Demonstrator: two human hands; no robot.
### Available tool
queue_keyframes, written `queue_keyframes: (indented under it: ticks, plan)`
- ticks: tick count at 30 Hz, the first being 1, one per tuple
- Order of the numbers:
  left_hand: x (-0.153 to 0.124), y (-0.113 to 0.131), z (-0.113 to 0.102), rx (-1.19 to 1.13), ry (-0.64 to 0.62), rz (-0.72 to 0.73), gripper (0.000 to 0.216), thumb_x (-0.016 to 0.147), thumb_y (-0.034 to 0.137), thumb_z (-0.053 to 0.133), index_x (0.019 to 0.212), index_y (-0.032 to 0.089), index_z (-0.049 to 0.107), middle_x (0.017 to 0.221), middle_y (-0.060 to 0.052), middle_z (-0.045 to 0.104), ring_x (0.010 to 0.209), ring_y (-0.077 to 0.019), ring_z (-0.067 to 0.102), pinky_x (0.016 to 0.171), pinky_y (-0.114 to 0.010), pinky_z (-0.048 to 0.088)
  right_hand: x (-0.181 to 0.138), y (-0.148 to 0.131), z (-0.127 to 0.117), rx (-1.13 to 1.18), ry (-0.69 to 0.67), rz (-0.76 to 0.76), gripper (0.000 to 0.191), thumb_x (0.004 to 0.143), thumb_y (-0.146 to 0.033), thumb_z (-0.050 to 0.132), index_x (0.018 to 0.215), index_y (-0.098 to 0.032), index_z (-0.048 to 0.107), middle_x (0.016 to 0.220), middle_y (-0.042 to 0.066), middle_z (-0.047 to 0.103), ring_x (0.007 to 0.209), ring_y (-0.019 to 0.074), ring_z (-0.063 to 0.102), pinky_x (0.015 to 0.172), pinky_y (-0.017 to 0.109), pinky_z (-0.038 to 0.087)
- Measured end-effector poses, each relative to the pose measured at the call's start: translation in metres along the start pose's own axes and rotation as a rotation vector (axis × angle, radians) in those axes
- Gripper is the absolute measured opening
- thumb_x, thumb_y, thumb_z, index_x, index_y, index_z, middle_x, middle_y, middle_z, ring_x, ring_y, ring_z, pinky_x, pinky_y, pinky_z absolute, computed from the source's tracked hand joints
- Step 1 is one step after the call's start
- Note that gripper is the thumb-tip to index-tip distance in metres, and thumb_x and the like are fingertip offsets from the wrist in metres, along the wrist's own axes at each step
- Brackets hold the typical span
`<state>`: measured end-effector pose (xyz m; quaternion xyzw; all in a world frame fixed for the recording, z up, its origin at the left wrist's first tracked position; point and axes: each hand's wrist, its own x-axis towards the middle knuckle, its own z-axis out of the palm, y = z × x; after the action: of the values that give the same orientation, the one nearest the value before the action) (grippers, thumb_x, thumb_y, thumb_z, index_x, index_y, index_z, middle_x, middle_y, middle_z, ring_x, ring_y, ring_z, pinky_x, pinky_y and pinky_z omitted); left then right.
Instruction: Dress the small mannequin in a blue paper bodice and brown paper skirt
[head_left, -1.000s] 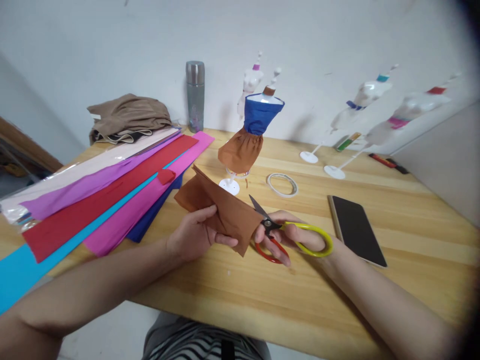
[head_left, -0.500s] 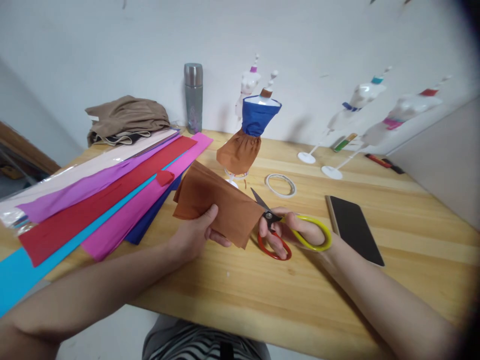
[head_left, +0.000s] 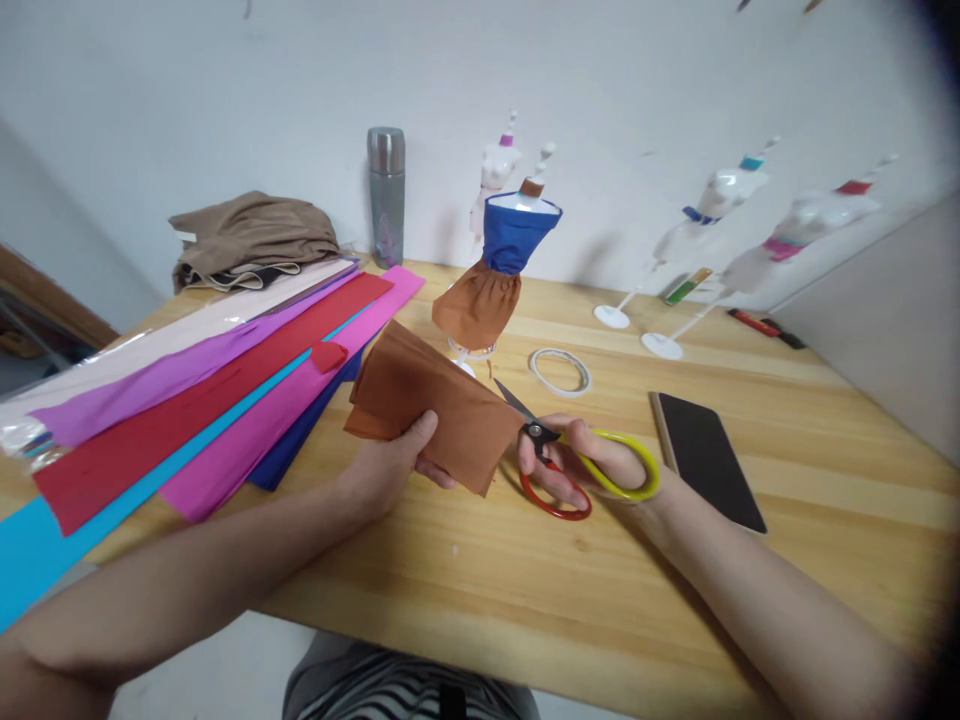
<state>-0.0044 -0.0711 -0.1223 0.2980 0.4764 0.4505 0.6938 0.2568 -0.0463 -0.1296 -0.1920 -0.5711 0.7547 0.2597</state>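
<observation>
A folded piece of brown fabric is pinched in my left hand, thumb on top and fingers beneath. My right hand grips scissors with one yellow and one red handle loop. Their blades are parted at the fabric's right edge; the lower blade is hidden by the cloth. Just behind stands a small white mannequin dressed in a blue top and a gathered brown skirt.
Colourful fabric strips and folded brown cloth cover the left side. Behind are a flask and more mannequins. A tape roll lies beyond the scissors, a dark phone-like slab to the right.
The red handle loop has swung slightly outward, away from the fabric, and the scissors are a little wider apart. My left hand still holds the fabric, almost unmoved.
</observation>
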Motion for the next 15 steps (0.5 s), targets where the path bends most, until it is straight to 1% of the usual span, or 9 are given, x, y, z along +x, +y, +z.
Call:
queue_keyframes:
  ticks: [2, 5, 10, 15]
  plan:
    - [-0.0008, 0.0024, 0.0012, 0.044, 0.007, -0.007, 0.021, 0.084, 0.036, 0.075, 0.084, 0.015, 0.073, 0.068, -0.004, 0.075, 0.044, -0.0172, 0.064, 0.053, -0.030, 0.052, 0.0000, 0.0002, -0.0007, -0.001, -0.001, 0.007, 0.062, 0.095, -0.071, 0.046, 0.097, -0.012, 0.066, 0.049, -0.006, 0.050, 0.032, 0.0062, 0.037, 0.034, 0.018, 0.027]
    - [-0.0005, 0.0038, 0.0012, 0.098, 0.016, 0.000, 0.021, 0.086, 0.035, 0.072, 0.081, 0.014, 0.073, 0.061, -0.003, 0.071, 0.048, -0.0193, 0.066, 0.055, -0.030, 0.053, 0.0000, -0.0005, -0.0007, 0.000, -0.003, 0.007, 0.062, 0.096, -0.070, 0.045, 0.096, -0.012, 0.066, 0.045, -0.007, 0.048, 0.030, 0.0056, 0.034, 0.033, 0.017, 0.028]
    - [0.0014, 0.0018, -0.0023, 0.092, -0.049, 0.047, 0.021, 0.085, 0.036, 0.073, 0.079, 0.016, 0.073, 0.060, -0.004, 0.071, 0.050, -0.0200, 0.065, 0.056, -0.031, 0.053, -0.0007, -0.0014, -0.0005, -0.038, 0.007, 0.008, 0.062, 0.096, -0.072, 0.043, 0.092, -0.013, 0.065, 0.042, -0.008, 0.044, 0.028, 0.0051, 0.030, 0.031, 0.016, 0.029]
    - [0.0036, 0.0005, -0.0058, 0.117, -0.092, 0.039, 0.026, 0.085, 0.040, 0.072, 0.076, 0.015, 0.072, 0.059, -0.004, 0.069, 0.051, -0.0191, 0.066, 0.054, -0.029, 0.053, -0.0035, -0.0027, -0.0038, -0.090, 0.000, 0.010, 0.060, 0.096, -0.069, 0.047, 0.092, -0.012, 0.065, 0.042, -0.008, 0.045, 0.027, 0.0051, 0.030, 0.030, 0.017, 0.028]
